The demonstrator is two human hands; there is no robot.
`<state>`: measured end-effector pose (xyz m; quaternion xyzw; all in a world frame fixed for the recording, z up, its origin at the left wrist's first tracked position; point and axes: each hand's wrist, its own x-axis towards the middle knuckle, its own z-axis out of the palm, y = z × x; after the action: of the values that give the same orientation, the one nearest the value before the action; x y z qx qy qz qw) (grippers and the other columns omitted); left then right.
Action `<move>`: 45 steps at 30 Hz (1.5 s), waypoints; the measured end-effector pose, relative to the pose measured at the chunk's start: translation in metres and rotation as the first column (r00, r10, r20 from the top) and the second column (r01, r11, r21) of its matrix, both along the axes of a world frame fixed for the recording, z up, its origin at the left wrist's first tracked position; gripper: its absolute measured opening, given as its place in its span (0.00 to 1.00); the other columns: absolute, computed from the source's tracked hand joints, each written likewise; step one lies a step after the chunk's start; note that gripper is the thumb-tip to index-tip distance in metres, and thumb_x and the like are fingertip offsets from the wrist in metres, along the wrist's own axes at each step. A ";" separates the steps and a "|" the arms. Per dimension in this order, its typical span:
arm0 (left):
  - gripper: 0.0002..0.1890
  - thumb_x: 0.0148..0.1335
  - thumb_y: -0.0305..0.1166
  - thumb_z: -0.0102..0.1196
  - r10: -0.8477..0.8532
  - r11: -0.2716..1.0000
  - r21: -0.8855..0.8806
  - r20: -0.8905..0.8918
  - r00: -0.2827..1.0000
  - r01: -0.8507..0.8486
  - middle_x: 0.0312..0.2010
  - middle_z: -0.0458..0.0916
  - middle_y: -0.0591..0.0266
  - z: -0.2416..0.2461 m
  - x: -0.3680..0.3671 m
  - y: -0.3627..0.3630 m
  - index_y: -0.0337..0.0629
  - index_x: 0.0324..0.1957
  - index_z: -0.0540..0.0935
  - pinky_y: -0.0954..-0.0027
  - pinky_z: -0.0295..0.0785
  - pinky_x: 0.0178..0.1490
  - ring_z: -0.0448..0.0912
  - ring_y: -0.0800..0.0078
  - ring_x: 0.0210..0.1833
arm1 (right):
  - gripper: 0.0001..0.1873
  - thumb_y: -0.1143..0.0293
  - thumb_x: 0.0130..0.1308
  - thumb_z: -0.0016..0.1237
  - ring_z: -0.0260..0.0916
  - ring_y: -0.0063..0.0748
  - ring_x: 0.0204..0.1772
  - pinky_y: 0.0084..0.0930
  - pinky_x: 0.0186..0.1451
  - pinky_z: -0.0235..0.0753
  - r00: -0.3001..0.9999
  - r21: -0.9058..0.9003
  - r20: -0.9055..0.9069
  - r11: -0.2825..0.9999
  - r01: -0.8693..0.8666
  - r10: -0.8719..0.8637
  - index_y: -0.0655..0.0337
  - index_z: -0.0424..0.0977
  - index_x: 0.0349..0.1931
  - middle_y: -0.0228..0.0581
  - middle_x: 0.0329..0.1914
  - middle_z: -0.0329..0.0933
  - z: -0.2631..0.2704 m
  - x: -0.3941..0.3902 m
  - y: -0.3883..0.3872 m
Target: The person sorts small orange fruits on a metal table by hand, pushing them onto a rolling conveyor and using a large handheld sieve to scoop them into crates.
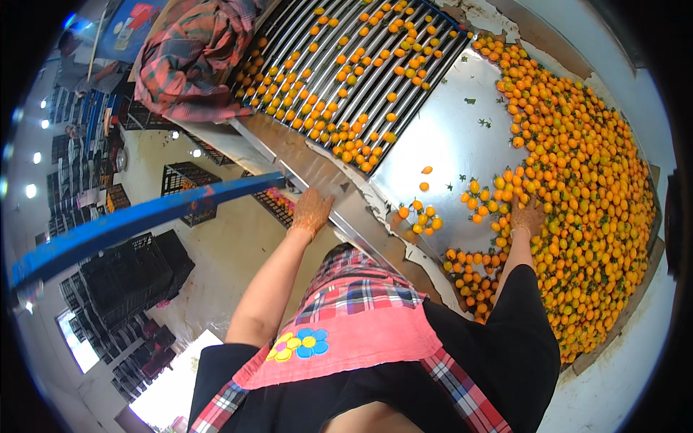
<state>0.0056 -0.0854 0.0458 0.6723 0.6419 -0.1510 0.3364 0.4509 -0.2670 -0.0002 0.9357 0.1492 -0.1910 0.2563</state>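
Observation:
My right hand (527, 217) rests at the near edge of a large heap of orange cherry tomatoes (590, 216), fingers spread among the fruit. Whether it grips any of them is hidden. The heap lies on a smooth metal sheet (433, 130), where a few loose tomatoes and green stem bits are scattered. My left hand (312, 211) lies on the metal edge rail (346, 227) of the sorting table, next to the end of a blue bar. Both hands wear thin, brownish gloves. Beyond the sheet, more tomatoes sit on a bed of metal rollers (325, 70).
A blue metal bar (146, 214) juts across the left side. Checked cloth (189, 65) is bundled beside the rollers. Black plastic crates (130, 276) stand stacked on the floor, and another crate (189, 184) lies nearer the table. A person (89, 73) is at the far upper left.

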 end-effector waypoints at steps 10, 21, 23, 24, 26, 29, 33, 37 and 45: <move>0.16 0.61 0.40 0.47 -0.653 0.755 -0.052 -0.161 0.741 0.654 0.40 0.78 0.40 -0.006 -0.002 0.011 0.41 0.43 0.81 0.54 0.71 0.50 0.76 0.46 0.46 | 0.48 0.30 0.53 0.41 0.56 0.53 0.62 0.45 0.57 0.70 0.911 0.304 -0.179 0.901 -0.308 0.372 0.44 0.46 0.69 0.49 0.69 0.47 -0.062 -0.137 -0.020; 0.28 0.56 0.48 0.52 -0.074 0.997 -0.005 0.015 0.997 0.074 0.44 0.75 0.34 0.002 -0.002 0.007 0.25 0.40 0.78 0.54 0.68 0.54 0.73 0.44 0.50 | 0.34 0.53 0.52 0.53 0.57 0.42 0.61 0.50 0.56 0.65 0.210 0.423 -0.306 0.330 -0.844 0.928 0.31 0.58 0.62 0.37 0.66 0.51 -0.036 -0.168 0.010; 0.28 0.55 0.48 0.52 -0.067 0.998 0.005 0.027 0.997 0.067 0.44 0.75 0.34 0.010 0.001 0.002 0.25 0.40 0.77 0.54 0.67 0.55 0.73 0.44 0.51 | 0.37 0.56 0.56 0.51 0.51 0.44 0.69 0.60 0.62 0.57 0.214 0.347 -0.467 0.401 -0.848 0.858 0.31 0.52 0.66 0.35 0.71 0.48 -0.028 -0.161 0.041; 0.28 0.55 0.48 0.53 -0.055 0.998 0.033 0.043 0.998 0.054 0.45 0.75 0.33 0.003 0.003 0.001 0.25 0.39 0.77 0.54 0.66 0.55 0.72 0.44 0.51 | 0.36 0.57 0.56 0.51 0.50 0.43 0.70 0.61 0.64 0.54 0.287 0.353 -0.360 0.414 -0.839 0.888 0.33 0.54 0.66 0.33 0.70 0.52 -0.048 -0.150 0.044; 0.27 0.54 0.47 0.54 -0.025 0.999 0.023 0.050 0.998 0.024 0.45 0.74 0.33 -0.012 0.004 0.004 0.25 0.39 0.77 0.54 0.66 0.55 0.72 0.44 0.51 | 0.33 0.53 0.60 0.45 0.48 0.45 0.71 0.63 0.66 0.50 0.537 0.067 -0.442 0.624 -0.779 0.718 0.35 0.52 0.67 0.32 0.71 0.51 -0.087 -0.112 0.069; 0.26 0.54 0.47 0.55 -0.006 0.998 0.057 0.037 0.999 0.004 0.43 0.76 0.33 -0.012 -0.006 0.001 0.25 0.38 0.77 0.54 0.68 0.53 0.74 0.43 0.49 | 0.35 0.50 0.66 0.36 0.37 0.49 0.75 0.62 0.64 0.53 0.863 0.019 -0.131 0.872 -0.490 0.488 0.35 0.37 0.70 0.33 0.76 0.31 -0.056 -0.076 0.096; 0.25 0.54 0.46 0.55 -0.094 0.994 0.050 0.010 0.996 0.094 0.37 0.78 0.33 -0.013 -0.004 0.003 0.25 0.35 0.79 0.53 0.71 0.49 0.76 0.42 0.44 | 0.33 0.50 0.67 0.35 0.46 0.52 0.70 0.63 0.61 0.61 0.966 0.025 -0.121 0.973 -0.229 0.230 0.38 0.40 0.70 0.36 0.72 0.41 -0.041 -0.032 0.075; 0.26 0.55 0.47 0.54 -0.104 0.994 0.020 -0.037 0.994 0.105 0.39 0.77 0.32 -0.015 -0.005 0.009 0.26 0.36 0.80 0.53 0.71 0.50 0.76 0.42 0.45 | 0.34 0.47 0.67 0.34 0.46 0.53 0.69 0.63 0.59 0.64 0.956 0.019 -0.231 0.984 -0.179 0.179 0.39 0.39 0.69 0.39 0.71 0.42 -0.035 -0.059 0.034; 0.27 0.56 0.49 0.53 -0.395 0.919 -0.036 -0.093 0.914 0.393 0.41 0.77 0.34 -0.054 -0.025 0.015 0.27 0.38 0.80 0.56 0.70 0.52 0.75 0.45 0.48 | 0.37 0.40 0.63 0.37 0.42 0.52 0.71 0.57 0.60 0.65 0.901 0.261 -0.248 0.920 -0.292 0.356 0.42 0.47 0.69 0.40 0.72 0.41 -0.054 -0.154 -0.019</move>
<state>-0.0193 -0.0701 -0.0086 0.7767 0.5078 -0.2541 0.2725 0.2966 -0.2860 -0.0538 0.8816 0.3594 -0.2631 0.1562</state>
